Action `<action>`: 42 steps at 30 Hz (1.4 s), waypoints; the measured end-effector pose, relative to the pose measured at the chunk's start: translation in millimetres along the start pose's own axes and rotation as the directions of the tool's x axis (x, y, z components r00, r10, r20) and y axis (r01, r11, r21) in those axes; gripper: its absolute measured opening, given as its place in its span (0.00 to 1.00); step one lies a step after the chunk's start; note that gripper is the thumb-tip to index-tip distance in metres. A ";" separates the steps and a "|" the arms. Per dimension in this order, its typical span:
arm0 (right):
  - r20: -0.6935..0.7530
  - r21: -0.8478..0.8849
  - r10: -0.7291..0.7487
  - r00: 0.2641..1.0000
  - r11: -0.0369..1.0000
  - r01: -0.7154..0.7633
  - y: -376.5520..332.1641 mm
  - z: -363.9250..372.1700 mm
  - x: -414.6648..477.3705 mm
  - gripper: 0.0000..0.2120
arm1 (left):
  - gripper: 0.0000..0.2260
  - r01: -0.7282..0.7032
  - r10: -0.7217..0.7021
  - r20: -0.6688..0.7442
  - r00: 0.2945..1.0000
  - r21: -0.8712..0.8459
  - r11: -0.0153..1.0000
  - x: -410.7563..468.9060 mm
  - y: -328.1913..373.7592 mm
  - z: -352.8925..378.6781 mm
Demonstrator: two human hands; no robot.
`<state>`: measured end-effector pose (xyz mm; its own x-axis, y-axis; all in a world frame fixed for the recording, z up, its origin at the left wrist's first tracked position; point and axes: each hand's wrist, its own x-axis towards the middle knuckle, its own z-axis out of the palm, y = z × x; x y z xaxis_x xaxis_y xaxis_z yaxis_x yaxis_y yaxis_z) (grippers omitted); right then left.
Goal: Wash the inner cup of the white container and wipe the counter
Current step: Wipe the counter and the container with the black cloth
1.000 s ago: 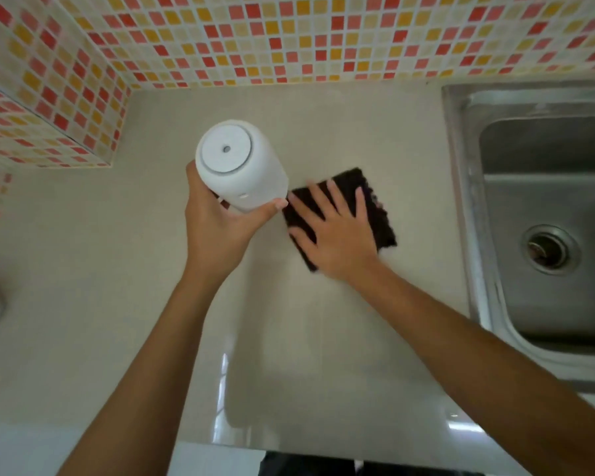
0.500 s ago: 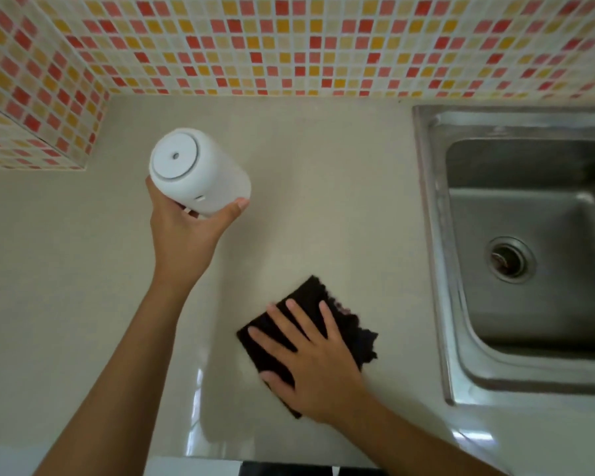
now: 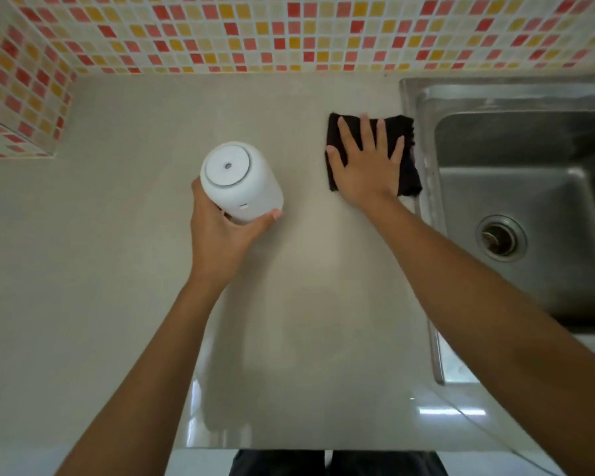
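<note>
two hands are at work over the pale bench. my left hand grasps the white container, fingers curled round one side of its body and the thumb pressed against the other. it sits left of the bench's middle. its round end, with a ringed disc and a small hole at the centre, faces up toward me, and the body leans slightly. its inside is hidden, and i cannot tell whether its lower end touches the bench.

my right hand lies flat and released, fingers straight and spread, pressing down on a black cloth. the cloth is spread on the bench near the back, well apart from the container, and its right edge reaches the steel rim of the sink. the basin is to the right, with a round drain in its floor. small red, orange and cream tiles cover the wall behind the bench and its left corner.
</note>
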<state>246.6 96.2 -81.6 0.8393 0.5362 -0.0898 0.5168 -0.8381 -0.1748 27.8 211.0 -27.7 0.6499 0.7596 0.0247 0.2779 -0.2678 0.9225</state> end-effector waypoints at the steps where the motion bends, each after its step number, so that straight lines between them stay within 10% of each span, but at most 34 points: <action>1: -0.016 0.003 -0.003 1.000 1.000 0.003 0.3 2.0 -24.0 0.28 | 0.44 0.006 -0.006 0.002 1.000 0.004 1.000 0.3 0.5 2.5; 9: 0.099 -0.033 -0.078 0.992 0.996 0.082 -0.1 8.4 -255.1 0.29 | 0.43 0.004 -0.003 0.090 0.996 -0.008 1.000 2.0 3.3 31.5; 16: 0.142 -0.032 -0.092 0.986 0.995 0.097 -1.8 5.0 -263.1 0.29 | 0.41 -0.007 0.013 0.134 0.991 -0.044 0.999 -5.9 -6.4 32.9; 21: 0.059 0.225 -0.074 0.996 0.973 0.059 4.4 -0.6 -258.6 0.23 | 0.27 0.176 -0.170 -0.111 0.979 0.046 0.983 -76.9 -2.1 40.6; 26: -0.105 0.238 0.087 0.991 0.969 -0.060 35.8 -23.4 -227.7 0.16 | 0.14 -0.022 -0.038 0.194 0.980 0.294 0.955 -113.4 -5.5 54.5; 31: 0.078 0.104 0.023 0.997 0.994 -0.031 64.1 -45.7 -204.2 0.13 | 0.07 -0.055 -0.133 0.369 0.920 0.456 0.888 -95.4 8.6 60.4; 37: 0.150 -0.012 -0.098 0.984 0.995 0.100 71.3 -50.4 -203.5 0.13 | 0.04 -0.061 -0.178 0.478 0.860 0.443 0.894 -92.6 34.1 56.2; 42: 0.132 0.222 -0.093 0.987 0.973 0.062 91.7 -83.0 -205.0 0.09 | 0.09 -0.147 -0.080 0.506 0.859 0.393 0.908 -88.5 83.7 62.0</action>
<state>136.0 -98.9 2.2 0.7578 0.6206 -0.2014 0.5176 -0.7597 -0.3936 37.3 84.6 23.4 0.8940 0.3737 -0.2474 0.4345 -0.5877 0.6825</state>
